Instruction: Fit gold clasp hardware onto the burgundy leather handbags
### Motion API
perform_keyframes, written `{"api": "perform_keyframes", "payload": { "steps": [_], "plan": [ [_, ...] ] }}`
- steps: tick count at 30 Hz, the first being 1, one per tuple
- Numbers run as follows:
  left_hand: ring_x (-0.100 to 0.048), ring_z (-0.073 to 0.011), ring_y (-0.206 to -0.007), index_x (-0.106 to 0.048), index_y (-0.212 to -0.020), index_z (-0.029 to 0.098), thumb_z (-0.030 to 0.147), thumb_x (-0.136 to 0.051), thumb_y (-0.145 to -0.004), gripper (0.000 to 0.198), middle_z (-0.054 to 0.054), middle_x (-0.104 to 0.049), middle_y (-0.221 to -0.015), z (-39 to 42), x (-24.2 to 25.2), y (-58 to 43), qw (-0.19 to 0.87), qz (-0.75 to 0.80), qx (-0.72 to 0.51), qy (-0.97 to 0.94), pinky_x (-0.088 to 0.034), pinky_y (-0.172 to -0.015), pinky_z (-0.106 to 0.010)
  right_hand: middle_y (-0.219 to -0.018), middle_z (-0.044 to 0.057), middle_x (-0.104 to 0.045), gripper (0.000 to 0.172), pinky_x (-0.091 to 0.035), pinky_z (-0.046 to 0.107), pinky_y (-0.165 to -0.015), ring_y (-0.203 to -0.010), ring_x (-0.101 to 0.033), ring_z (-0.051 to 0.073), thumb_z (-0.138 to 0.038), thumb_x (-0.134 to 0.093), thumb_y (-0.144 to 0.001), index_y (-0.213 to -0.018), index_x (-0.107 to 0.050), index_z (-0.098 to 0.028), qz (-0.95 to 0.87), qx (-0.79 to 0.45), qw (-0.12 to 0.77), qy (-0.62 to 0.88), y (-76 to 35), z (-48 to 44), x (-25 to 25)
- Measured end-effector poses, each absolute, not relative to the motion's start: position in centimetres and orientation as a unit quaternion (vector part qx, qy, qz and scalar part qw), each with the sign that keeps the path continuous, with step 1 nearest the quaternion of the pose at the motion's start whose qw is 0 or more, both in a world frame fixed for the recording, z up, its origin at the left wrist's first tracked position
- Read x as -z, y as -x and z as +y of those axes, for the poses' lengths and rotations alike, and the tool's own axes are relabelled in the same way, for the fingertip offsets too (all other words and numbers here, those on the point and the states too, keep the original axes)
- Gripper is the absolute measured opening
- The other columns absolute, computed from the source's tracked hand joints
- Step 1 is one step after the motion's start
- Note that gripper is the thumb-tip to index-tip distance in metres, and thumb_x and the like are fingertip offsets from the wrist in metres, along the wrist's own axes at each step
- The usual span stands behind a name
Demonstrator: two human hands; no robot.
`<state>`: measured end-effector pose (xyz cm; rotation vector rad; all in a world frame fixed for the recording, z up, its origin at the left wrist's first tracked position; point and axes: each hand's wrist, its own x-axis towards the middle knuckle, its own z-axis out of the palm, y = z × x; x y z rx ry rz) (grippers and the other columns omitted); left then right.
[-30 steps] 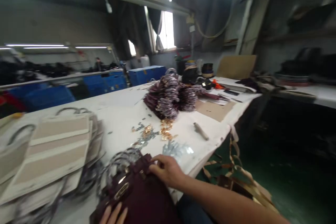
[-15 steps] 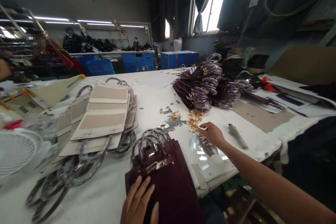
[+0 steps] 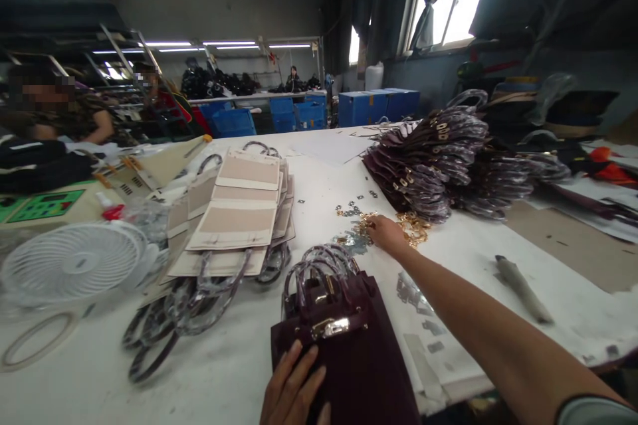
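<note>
Pressing left hand [image 3: 294,388], fingers [image 3: 298,358] spread flat, on maroon bag [image 3: 349,352], likely steadying it on tabletop [image 3: 323,192]; resting right hand [image 3: 383,234] among gold fittings [image 3: 413,226], fingers curled, pinch indiscernible.

Bag [image 3: 349,352]: dark maroon, gold clasp. Table [image 3: 323,172]: white. Flat panels [image 3: 244,209]: beige with cream bands. Stacked bags [image 3: 428,166]: maroon, gold fittings. Loose hardware [image 3: 413,224]: gold, some silver. Crates [image 3: 379,105]: blue. Fan [image 3: 74,262]: white.
</note>
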<state>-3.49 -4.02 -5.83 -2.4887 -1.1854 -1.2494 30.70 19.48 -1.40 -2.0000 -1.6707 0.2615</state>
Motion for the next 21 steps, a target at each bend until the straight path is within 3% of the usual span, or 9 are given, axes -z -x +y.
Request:
{"api": "perform_keyframes", "payload": {
  "steps": [3,8,11,15,18,21],
  "plan": [
    [-0.054,-0.0259,-0.138,-0.064,-0.124,0.026,0.005,-0.059,-0.087,0.043,-0.004,-0.071,-0.129,-4.1,5.4,3.7,0.047,-0.395,0.413,0.819,-0.050,-0.111,-0.043,-0.105,0.007,-0.076,0.019,-0.046,0.031,-0.085,-0.099,-0.066,0.024,-0.024,-0.064,-0.086,-0.096,-0.080,-0.024,-0.608,-0.114,0.290,0.730,-30.6,18.7,0.7],
    [-0.049,-0.0280,-0.142,-0.063,-0.127,0.023,0.008,-0.062,-0.085,0.045,-0.007,-0.067,-0.135,-4.6,4.0,3.9,0.023,-0.379,0.392,0.838,-0.052,-0.110,-0.044,-0.095,0.005,-0.077,0.032,-0.054,0.032,-0.080,-0.087,-0.069,0.022,-0.044,-0.061,-0.093,-0.108,-0.076,-0.021,-0.614,-0.183,0.373,0.671,-27.5,11.0,-2.5],
    [-0.046,-0.0295,-0.144,-0.064,-0.124,0.021,0.012,-0.062,-0.088,0.037,-0.009,-0.064,-0.139,-5.7,2.2,3.8,-0.035,-0.400,0.372,0.837,-0.050,-0.112,-0.048,-0.088,0.005,-0.075,0.040,-0.054,0.032,-0.072,-0.080,-0.068,0.022,-0.056,-0.069,-0.089,-0.106,-0.075,-0.020,-0.575,-0.345,0.449,0.591,-23.4,3.0,-3.9],
    [-0.047,-0.0283,-0.141,-0.065,-0.124,0.022,0.019,-0.062,-0.094,0.031,-0.010,-0.063,-0.138,-7.7,-1.0,3.5,-0.146,-0.439,0.391,0.795,-0.045,-0.116,-0.051,-0.082,0.002,-0.072,0.035,-0.051,0.030,-0.072,-0.076,-0.063,0.019,-0.055,-0.074,-0.088,-0.100,-0.078,-0.022,-0.535,-0.502,0.433,0.524,-18.4,-5.8,-4.4],
    [-0.061,-0.0244,-0.123,-0.063,-0.131,0.022,0.027,-0.064,-0.096,0.036,-0.010,-0.067,-0.129,-9.4,-2.6,3.2,-0.231,-0.456,0.409,0.756,-0.052,-0.108,-0.044,-0.086,0.002,-0.073,0.033,-0.051,0.029,-0.074,-0.078,-0.064,0.018,-0.054,-0.071,-0.091,-0.099,-0.079,-0.022,-0.523,-0.546,0.425,0.498,-16.2,-8.9,-3.8],
    [-0.070,-0.0177,-0.097,-0.069,-0.123,0.024,0.031,-0.064,-0.098,0.027,-0.005,-0.074,-0.111,-11.1,-2.7,2.9,-0.332,-0.478,0.410,0.702,-0.058,-0.089,-0.031,-0.097,0.003,-0.075,0.029,-0.052,0.031,-0.083,-0.091,-0.067,0.021,-0.050,-0.069,-0.094,-0.102,-0.079,-0.024,-0.540,-0.538,0.441,0.473,-15.5,-10.3,-3.0]
  ]
}}
